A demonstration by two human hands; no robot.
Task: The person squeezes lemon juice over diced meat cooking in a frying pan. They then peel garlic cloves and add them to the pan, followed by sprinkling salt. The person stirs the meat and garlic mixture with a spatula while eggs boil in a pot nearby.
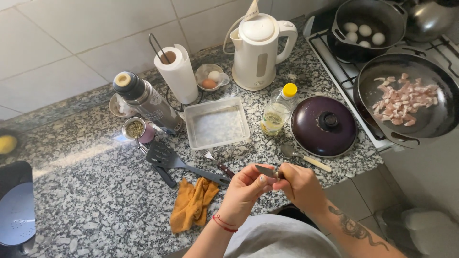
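Both hands (pixel 275 184) clenched on a small knife (pixel 264 170), handle hidden in the fists.

left hand (pixel 244 191): bare, red string bracelet (pixel 224 223) at wrist | right hand (pixel 301 185): bare, dark tattoo (pixel 356 228) ran along forearm, right of bracelet | torso: grey shirt (pixel 277 239), just beside bracelet | no sleeves seen

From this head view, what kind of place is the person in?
Most likely a home kitchen: a speckled grey granite counter holds a white electric kettle, and a gas stove beside it carries a dark frying pan of chopped meat.
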